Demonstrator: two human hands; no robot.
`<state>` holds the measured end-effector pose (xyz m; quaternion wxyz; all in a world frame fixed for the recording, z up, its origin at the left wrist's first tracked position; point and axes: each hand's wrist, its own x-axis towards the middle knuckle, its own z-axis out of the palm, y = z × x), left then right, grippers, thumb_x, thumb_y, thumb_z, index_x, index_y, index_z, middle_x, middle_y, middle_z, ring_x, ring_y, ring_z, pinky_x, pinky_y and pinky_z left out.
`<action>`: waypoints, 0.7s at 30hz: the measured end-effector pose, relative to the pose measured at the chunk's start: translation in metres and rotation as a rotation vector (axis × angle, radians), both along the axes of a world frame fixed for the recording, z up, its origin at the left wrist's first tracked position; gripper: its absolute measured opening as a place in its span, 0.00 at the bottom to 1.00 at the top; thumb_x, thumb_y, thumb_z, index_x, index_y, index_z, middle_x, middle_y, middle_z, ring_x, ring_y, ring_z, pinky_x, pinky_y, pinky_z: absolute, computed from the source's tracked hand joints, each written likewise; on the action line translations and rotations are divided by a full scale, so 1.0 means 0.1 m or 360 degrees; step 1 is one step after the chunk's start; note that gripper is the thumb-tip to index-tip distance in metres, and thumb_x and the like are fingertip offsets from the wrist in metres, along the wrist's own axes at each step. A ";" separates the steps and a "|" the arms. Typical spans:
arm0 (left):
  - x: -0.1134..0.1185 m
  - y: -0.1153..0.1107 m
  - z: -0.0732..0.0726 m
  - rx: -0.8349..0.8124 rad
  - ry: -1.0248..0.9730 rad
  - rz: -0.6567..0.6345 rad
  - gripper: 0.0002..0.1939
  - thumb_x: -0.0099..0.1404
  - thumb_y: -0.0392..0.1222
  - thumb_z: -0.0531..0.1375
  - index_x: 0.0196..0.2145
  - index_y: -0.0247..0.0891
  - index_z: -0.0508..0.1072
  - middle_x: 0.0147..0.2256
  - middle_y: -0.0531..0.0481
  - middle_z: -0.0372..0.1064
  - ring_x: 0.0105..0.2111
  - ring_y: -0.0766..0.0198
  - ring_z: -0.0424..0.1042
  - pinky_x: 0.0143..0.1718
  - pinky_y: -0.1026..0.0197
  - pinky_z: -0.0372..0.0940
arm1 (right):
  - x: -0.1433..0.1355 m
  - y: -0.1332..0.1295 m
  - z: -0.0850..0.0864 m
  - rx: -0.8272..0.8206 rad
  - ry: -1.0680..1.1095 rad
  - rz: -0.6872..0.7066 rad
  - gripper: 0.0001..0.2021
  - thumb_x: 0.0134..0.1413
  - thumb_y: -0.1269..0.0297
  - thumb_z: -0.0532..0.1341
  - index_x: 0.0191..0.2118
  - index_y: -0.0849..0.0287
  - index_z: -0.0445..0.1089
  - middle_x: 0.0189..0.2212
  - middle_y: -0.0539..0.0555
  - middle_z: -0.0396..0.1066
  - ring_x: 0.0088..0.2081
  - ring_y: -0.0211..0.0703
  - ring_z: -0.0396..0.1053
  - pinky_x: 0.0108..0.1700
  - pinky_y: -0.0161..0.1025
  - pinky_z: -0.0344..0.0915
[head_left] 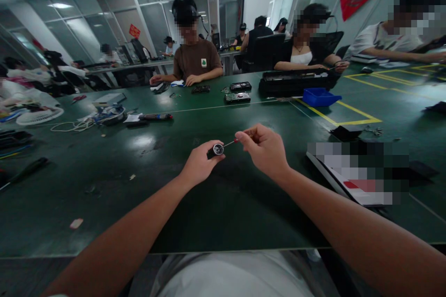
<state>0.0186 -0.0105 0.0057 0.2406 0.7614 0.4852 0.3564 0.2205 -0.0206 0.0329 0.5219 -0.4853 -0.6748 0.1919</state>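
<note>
My left hand (204, 163) is closed around a small black cylindrical part (216, 150), its round, silvery open end turned toward my right hand. My right hand (266, 148) pinches the red handle of a thin screwdriver (230, 143). The screwdriver's metal shaft points left and down, and its tip reaches the rim of the cylindrical part; whether it touches something inside is too small to tell. Both hands are held above the green table (223, 213), near its middle.
Ahead are circuit parts (238, 97), a black device (296, 83) and a blue tray (318, 97). On the left lie a cable bundle (111, 115) and a screwdriver (31, 169); on the right, a booklet (343, 178). A person in brown (198, 58) sits opposite, with others nearby.
</note>
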 end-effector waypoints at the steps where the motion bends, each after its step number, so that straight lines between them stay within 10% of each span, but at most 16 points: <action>1: 0.00 0.00 0.00 0.0012 0.0005 0.0001 0.17 0.62 0.38 0.65 0.49 0.42 0.74 0.50 0.50 0.74 0.52 0.57 0.71 0.58 0.53 0.62 | 0.00 -0.01 0.01 0.0020 -0.0054 0.0007 0.13 0.59 0.52 0.62 0.32 0.57 0.71 0.20 0.48 0.70 0.22 0.38 0.65 0.26 0.37 0.58; 6: -0.02 0.01 0.02 0.0046 0.0063 0.0030 0.16 0.63 0.38 0.65 0.49 0.42 0.74 0.49 0.50 0.74 0.51 0.57 0.71 0.57 0.53 0.63 | 0.01 -0.03 0.02 0.0148 -0.0173 0.0178 0.06 0.63 0.64 0.56 0.39 0.58 0.69 0.29 0.51 0.73 0.30 0.40 0.71 0.33 0.38 0.62; 21: -0.02 0.02 0.01 0.0019 0.0137 0.0084 0.17 0.64 0.42 0.63 0.51 0.44 0.74 0.50 0.48 0.74 0.51 0.54 0.71 0.58 0.49 0.61 | -0.06 0.00 -0.06 0.0013 0.0202 0.0131 0.08 0.64 0.59 0.55 0.41 0.55 0.67 0.30 0.51 0.73 0.32 0.42 0.71 0.37 0.41 0.66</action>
